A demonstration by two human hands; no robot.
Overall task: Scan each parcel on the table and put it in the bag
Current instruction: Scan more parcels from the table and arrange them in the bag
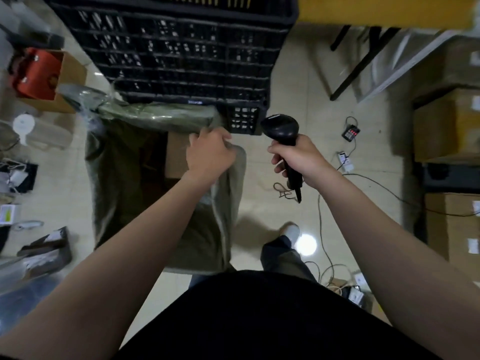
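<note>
Both hands were busy at once. My left hand [210, 154] had its fingers curled round the rim of the large olive-green fabric bag [237, 178], pinching a fold of cloth at the corner of its mouth farthest from me. I judge I held it there to pull the soft opening wide, since the cloth would otherwise slump shut. My right hand [298, 159], just right of the bag's mouth, was wrapped round the handle of the black plastic handheld barcode scanner [280, 126]. Its head pointed away from me, parked clear of the opening yet ready for the next label. Inside the bag, just left of my gripping hand, lay a plain brown cardboard parcel [176, 157], so at least one item seemed done. Beyond the bag's far edge, close against it as far as I could tell, stood the black slotted plastic crate [181, 55]. Past that, to the right, showed the edge of a yellow table [376, 9]. No parcels on it were visible, so I cannot say how many remained.
</note>
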